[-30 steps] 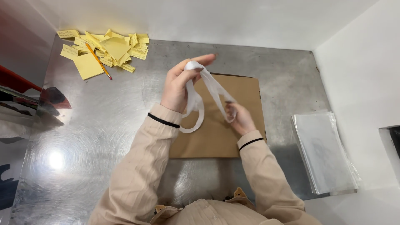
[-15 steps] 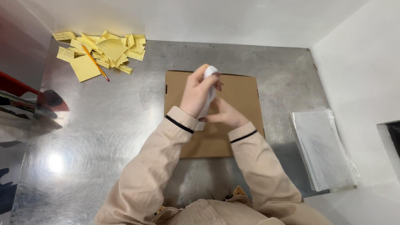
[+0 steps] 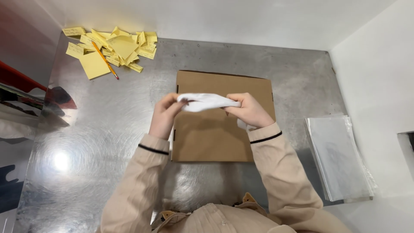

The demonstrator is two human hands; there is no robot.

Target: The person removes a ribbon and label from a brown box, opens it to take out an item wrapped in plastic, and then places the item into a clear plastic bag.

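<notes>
A folded white cloth (image 3: 206, 102) is stretched level between both hands, above a flat brown cardboard box (image 3: 217, 136) on the metal table (image 3: 103, 142). My left hand (image 3: 166, 114) pinches the cloth's left end. My right hand (image 3: 248, 110) grips its right end, and a bit of white cloth shows below that hand. Both arms wear beige sleeves with dark cuffs.
A heap of yellow sticky notes (image 3: 114, 47) with an orange pencil (image 3: 105, 59) lies at the table's far left. A stack of clear plastic bags (image 3: 338, 157) sits at the right edge. White walls stand behind and to the right; red and dark objects (image 3: 26, 86) are at the left.
The cloth was first held up as a loop, then bunched between both hands over the box. Now the hands have drawn apart and hold it folded and level.
</notes>
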